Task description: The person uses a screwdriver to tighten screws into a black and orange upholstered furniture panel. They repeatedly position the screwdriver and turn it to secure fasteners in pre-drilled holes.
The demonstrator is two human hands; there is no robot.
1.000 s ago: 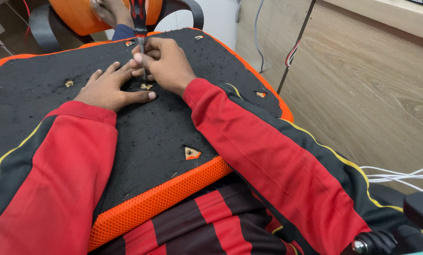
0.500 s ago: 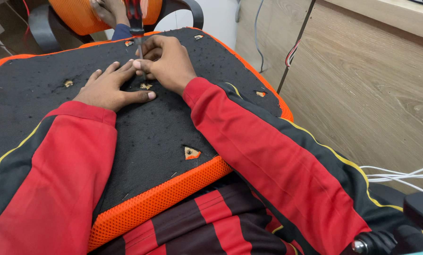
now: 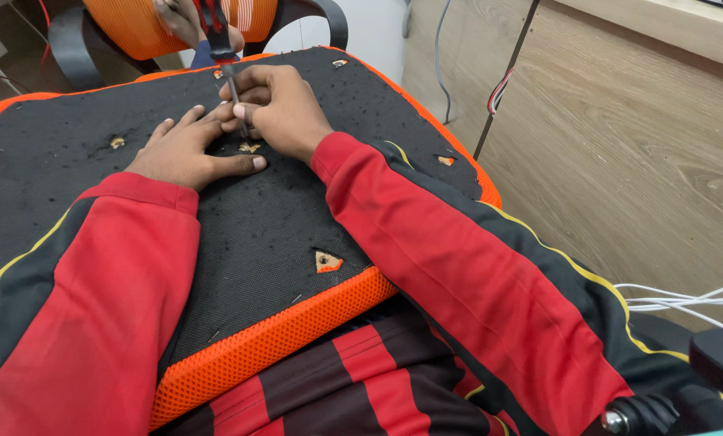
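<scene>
A black fabric seat base (image 3: 281, 218) with an orange mesh rim lies across my lap, underside up. My left hand (image 3: 185, 152) rests flat on it with fingers spread, beside a torn screw hole (image 3: 249, 148). My right hand (image 3: 281, 109) is closed with its fingertips pinched around the metal shaft of a screwdriver (image 3: 231, 81) just above that hole. Another person's hand (image 3: 180, 18) at the top edge grips the screwdriver's red and black handle (image 3: 214, 26). The tip is hidden between my fingers.
Several more torn holes dot the base, one near the front rim (image 3: 327, 262), one at the right edge (image 3: 445, 161), one at the left (image 3: 116, 143). A wooden panel (image 3: 620, 161) stands to the right, with white cables (image 3: 684, 295). An orange chair back (image 3: 135, 24) is behind.
The screwdriver handle has leaned slightly to the left. Both my hands stay almost where they were.
</scene>
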